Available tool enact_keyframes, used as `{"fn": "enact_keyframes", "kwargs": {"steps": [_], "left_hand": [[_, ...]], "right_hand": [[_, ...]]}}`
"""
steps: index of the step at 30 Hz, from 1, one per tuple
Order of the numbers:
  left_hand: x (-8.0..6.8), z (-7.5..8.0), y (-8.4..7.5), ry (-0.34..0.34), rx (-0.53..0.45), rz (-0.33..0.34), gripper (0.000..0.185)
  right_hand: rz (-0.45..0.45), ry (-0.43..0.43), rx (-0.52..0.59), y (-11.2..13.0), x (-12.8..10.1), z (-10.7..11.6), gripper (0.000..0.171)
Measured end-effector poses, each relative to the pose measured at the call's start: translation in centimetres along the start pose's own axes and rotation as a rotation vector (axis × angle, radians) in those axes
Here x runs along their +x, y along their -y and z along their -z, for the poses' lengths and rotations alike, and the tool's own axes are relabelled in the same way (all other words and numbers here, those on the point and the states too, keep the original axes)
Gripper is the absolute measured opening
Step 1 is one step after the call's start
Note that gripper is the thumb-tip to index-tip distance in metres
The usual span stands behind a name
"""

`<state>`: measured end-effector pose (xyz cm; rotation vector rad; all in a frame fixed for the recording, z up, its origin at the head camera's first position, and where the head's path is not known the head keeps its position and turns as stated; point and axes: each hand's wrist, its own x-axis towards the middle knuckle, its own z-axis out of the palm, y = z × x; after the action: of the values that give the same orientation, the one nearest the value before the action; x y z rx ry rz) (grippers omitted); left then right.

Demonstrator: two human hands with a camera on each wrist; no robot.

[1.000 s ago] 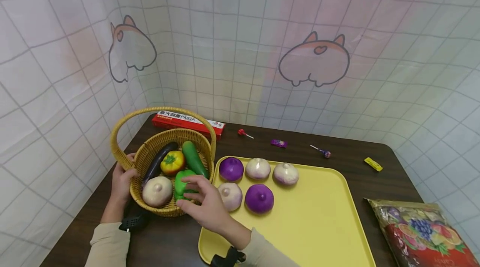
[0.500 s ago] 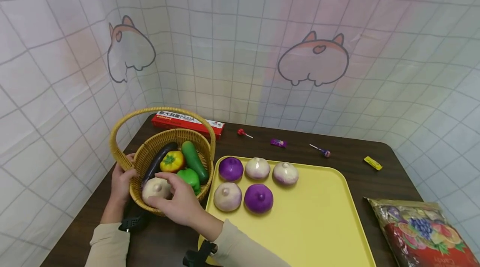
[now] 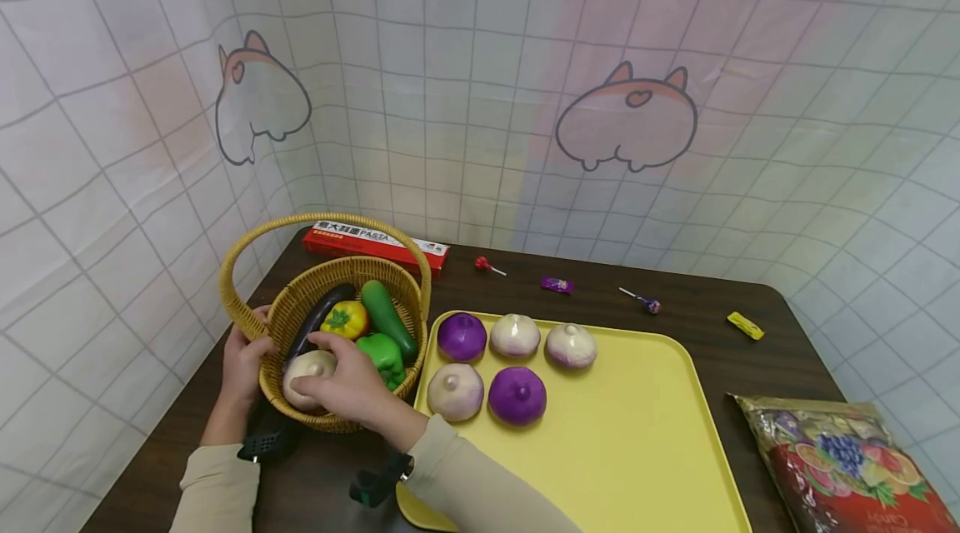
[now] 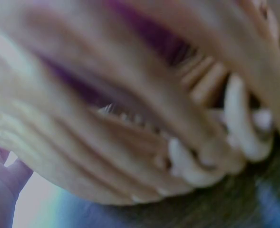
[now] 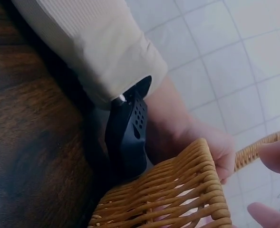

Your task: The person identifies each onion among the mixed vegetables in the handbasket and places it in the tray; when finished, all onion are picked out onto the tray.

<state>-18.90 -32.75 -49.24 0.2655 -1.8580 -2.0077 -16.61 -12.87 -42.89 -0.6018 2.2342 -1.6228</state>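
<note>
A wicker basket [image 3: 408, 287] with an arched handle stands at the left of the table. My left hand [image 3: 242, 366] grips its left side, near where the handle meets the rim. Inside, my right hand [image 3: 356, 383] holds a whitish onion [image 3: 300, 391] between thumb and fingers. Around it lie an eggplant [image 3: 318, 312], a yellow-red pepper [image 3: 347, 319], a green bell pepper [image 3: 384, 358] and a cucumber [image 3: 388, 321]. The left wrist view is filled by blurred basket weave [image 4: 130, 85]. In the right wrist view, fingertips [image 5: 277, 154] of my right hand show above the basket.
A yellow tray [image 3: 630, 433] right of the basket carries several purple onions [image 3: 517, 396] and whitish ones. Behind lie a red pasta box [image 3: 375, 248], lollipops [image 3: 641, 301] and wrapped candies [image 3: 746, 326]. A candy bag [image 3: 855, 466] is at the right.
My right hand has moved left, from over the green bell pepper to the whitish onion, and now holds it. My left hand has stayed on the basket.
</note>
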Motion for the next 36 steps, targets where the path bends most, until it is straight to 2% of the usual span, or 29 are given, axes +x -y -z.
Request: {"fn": "enact_keyframes", "kwargs": {"steps": [13, 20, 23, 30, 36], "left_hand": [[0.0, 0.0, 0.1, 0.004, 0.011, -0.001, 0.034], [0.1, 0.1, 0.1, 0.000, 0.022, 0.004, 0.036], [0.0, 0.1, 0.1, -0.005, 0.012, 0.010, 0.035], [0.2, 0.1, 0.3, -0.005, -0.014, 0.015, 0.033], [0.2, 0.1, 0.2, -0.006, -0.036, 0.000, 0.032]], "right_hand": [[-0.045, 0.072, -0.025, -0.3, 1.4, -0.4, 0.070], [-0.040, 0.105, -0.169, -0.4, 2.1, -1.0, 0.073], [-0.055, 0.115, -0.184, -0.4, 2.2, -1.3, 0.071], [-0.068, 0.094, -0.211, -0.4, 2.2, -1.5, 0.069], [0.002, 0.037, -0.220, -0.6, 1.8, -1.3, 0.074]]}}
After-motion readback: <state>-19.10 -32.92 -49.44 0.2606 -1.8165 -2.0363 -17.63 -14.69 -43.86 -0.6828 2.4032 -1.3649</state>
